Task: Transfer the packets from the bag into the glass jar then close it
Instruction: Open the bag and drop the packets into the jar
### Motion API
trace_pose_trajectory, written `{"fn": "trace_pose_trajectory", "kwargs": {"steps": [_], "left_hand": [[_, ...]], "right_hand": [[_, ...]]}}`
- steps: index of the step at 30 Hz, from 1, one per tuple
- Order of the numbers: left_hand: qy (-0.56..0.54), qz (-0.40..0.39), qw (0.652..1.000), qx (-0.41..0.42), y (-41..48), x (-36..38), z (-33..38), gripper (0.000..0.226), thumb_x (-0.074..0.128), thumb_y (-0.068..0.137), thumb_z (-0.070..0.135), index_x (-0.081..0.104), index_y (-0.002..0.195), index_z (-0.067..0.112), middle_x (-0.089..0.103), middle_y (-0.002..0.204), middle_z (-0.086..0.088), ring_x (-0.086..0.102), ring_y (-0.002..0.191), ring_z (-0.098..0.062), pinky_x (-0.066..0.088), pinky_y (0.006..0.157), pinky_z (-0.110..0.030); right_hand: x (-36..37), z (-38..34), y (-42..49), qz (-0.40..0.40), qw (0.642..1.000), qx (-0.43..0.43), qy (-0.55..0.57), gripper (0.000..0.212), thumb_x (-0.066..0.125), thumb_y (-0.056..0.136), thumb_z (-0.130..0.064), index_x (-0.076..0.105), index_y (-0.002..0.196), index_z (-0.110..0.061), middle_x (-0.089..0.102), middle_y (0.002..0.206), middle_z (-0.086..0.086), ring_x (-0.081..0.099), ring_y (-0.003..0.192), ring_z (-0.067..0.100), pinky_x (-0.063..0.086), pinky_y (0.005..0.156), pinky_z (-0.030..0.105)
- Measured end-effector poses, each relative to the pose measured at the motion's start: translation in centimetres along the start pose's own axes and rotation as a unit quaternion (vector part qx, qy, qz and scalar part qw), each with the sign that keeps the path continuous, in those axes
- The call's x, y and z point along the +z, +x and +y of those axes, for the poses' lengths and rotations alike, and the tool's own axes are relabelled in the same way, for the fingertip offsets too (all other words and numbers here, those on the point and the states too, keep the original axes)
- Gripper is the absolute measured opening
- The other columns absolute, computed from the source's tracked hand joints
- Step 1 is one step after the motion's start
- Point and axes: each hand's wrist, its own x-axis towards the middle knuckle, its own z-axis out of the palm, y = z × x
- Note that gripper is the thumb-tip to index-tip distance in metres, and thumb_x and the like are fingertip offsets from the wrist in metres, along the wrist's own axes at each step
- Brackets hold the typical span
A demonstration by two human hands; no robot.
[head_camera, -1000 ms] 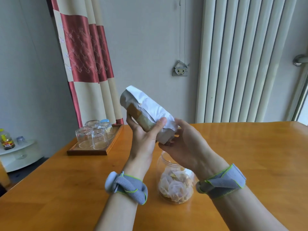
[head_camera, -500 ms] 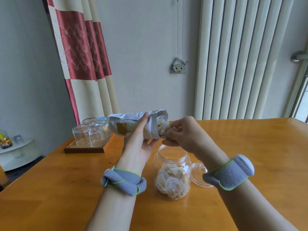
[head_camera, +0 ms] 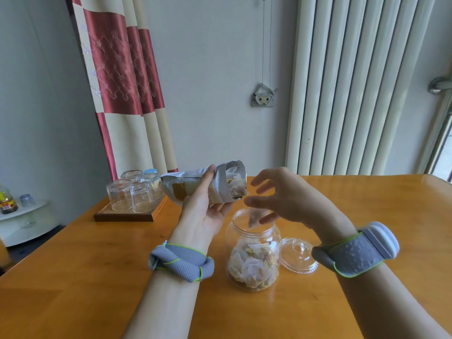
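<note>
My left hand grips a silver-and-white bag held on its side, its open mouth pointing right above the glass jar. Packets show inside the bag's mouth. My right hand hovers over the jar's mouth with fingers spread, holding nothing. A single packet is dropping through the jar's opening just below those fingers. The jar stands on the wooden table, its lower half filled with several packets. The clear glass lid lies on the table just right of the jar.
A wooden tray with several upturned drinking glasses sits at the table's far left. A red-and-cream curtain hangs behind it. Left of the table, a low white shelf carries a small bottle.
My right hand pulled a packet out of the bag's mouth and let it go over the jar; its fingers have spread. The bag tilted from upright to lying sideways.
</note>
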Motion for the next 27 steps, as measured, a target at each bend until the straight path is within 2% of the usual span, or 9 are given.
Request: {"fn": "trace_pose_trajectory", "kwargs": {"steps": [3, 5, 7, 11, 15, 19, 22, 25, 27], "left_hand": [[0.011, 0.000, 1.000, -0.007, 0.0, 0.0, -0.3, 0.036, 0.088, 0.082, 0.029, 0.070, 0.108, 0.011, 0.075, 0.119, -0.019, 0.076, 0.100, -0.031, 0.068, 0.063, -0.043], [0.014, -0.004, 1.000, -0.011, 0.0, 0.1, -0.5, 0.034, 0.088, 0.082, 0.029, 0.071, 0.105, 0.011, 0.076, 0.118, -0.019, 0.076, 0.097, -0.031, 0.068, 0.062, -0.043], [0.018, -0.004, 1.000, -0.011, 0.1, 0.0, -0.6, 0.034, 0.088, 0.082, 0.030, 0.070, 0.104, 0.011, 0.075, 0.120, -0.019, 0.076, 0.102, -0.032, 0.068, 0.068, -0.043], [0.022, 0.010, 1.000, 0.006, 0.4, -0.3, -0.2, 0.033, 0.088, 0.082, 0.029, 0.069, 0.104, 0.013, 0.074, 0.123, -0.017, 0.074, 0.109, -0.032, 0.066, 0.077, -0.045], [0.014, 0.006, 1.000, 0.022, 0.6, -0.8, 0.3, 0.024, 0.087, 0.084, 0.026, 0.070, 0.094, 0.014, 0.072, 0.105, -0.013, 0.069, 0.098, -0.030, 0.067, 0.066, -0.046], [0.020, 0.013, 0.999, 0.024, 0.5, -0.7, 0.2, 0.028, 0.087, 0.084, 0.028, 0.069, 0.100, 0.014, 0.073, 0.115, -0.014, 0.071, 0.106, -0.030, 0.066, 0.076, -0.045], [0.019, 0.003, 1.000, 0.011, 0.3, -0.3, -0.2, 0.035, 0.087, 0.082, 0.028, 0.069, 0.108, 0.013, 0.074, 0.123, -0.019, 0.074, 0.111, -0.035, 0.065, 0.080, -0.047], [0.031, -0.013, 0.999, 0.001, 0.0, -0.1, -0.5, 0.033, 0.087, 0.083, 0.029, 0.069, 0.105, 0.011, 0.076, 0.118, -0.020, 0.075, 0.109, -0.035, 0.065, 0.080, -0.044], [0.034, -0.019, 0.999, 0.000, 0.0, 0.0, -0.5, 0.032, 0.087, 0.083, 0.028, 0.070, 0.104, 0.011, 0.076, 0.113, -0.019, 0.075, 0.106, -0.033, 0.065, 0.080, -0.044]], "right_hand": [[0.8, -0.5, 0.0, 0.052, 0.996, -0.052, -0.040, 0.041, 0.079, 0.087, -0.038, 0.065, 0.118, -0.016, 0.065, 0.117, 0.003, 0.076, 0.055, 0.017, 0.064, 0.055, 0.036], [1.5, -0.6, 0.2, 0.089, 0.990, -0.083, -0.076, 0.033, 0.076, 0.089, -0.041, 0.068, 0.111, -0.018, 0.066, 0.115, 0.000, 0.070, 0.051, 0.013, 0.054, 0.047, 0.024], [2.0, -0.6, 0.3, 0.116, 0.980, -0.105, -0.121, 0.022, 0.074, 0.091, -0.038, 0.072, 0.104, -0.020, 0.066, 0.113, 0.001, 0.062, 0.065, 0.011, 0.041, 0.053, 0.017], [1.1, -0.3, 0.3, 0.107, 0.980, -0.101, -0.131, 0.015, 0.077, 0.087, -0.033, 0.071, 0.087, -0.019, 0.064, 0.105, 0.000, 0.064, 0.083, 0.015, 0.045, 0.061, 0.020], [-0.5, 0.2, 0.3, 0.078, 0.989, -0.073, -0.100, 0.016, 0.078, 0.078, -0.032, 0.069, 0.076, -0.019, 0.070, 0.083, -0.007, 0.060, 0.063, 0.002, 0.042, 0.051, 0.019], [-0.4, 0.7, 0.2, 0.060, 0.991, -0.075, -0.089, 0.030, 0.081, 0.078, -0.053, 0.070, 0.085, -0.025, 0.068, 0.096, -0.010, 0.064, 0.079, 0.007, 0.045, 0.062, 0.026], [0.6, 0.6, 0.6, 0.130, 0.979, -0.123, -0.093, 0.028, 0.081, 0.081, -0.046, 0.071, 0.100, -0.029, 0.062, 0.093, -0.010, 0.057, 0.075, 0.002, 0.039, 0.059, 0.020], [1.9, 0.1, 0.7, 0.147, 0.973, -0.156, -0.087, 0.038, 0.080, 0.083, -0.040, 0.069, 0.119, -0.035, 0.051, 0.093, -0.014, 0.051, 0.071, -0.002, 0.033, 0.060, 0.011], [2.5, 0.1, 0.6, 0.142, 0.973, -0.164, -0.084, 0.029, 0.078, 0.087, -0.035, 0.072, 0.115, -0.036, 0.045, 0.093, -0.018, 0.048, 0.073, -0.002, 0.033, 0.061, 0.010]]}}
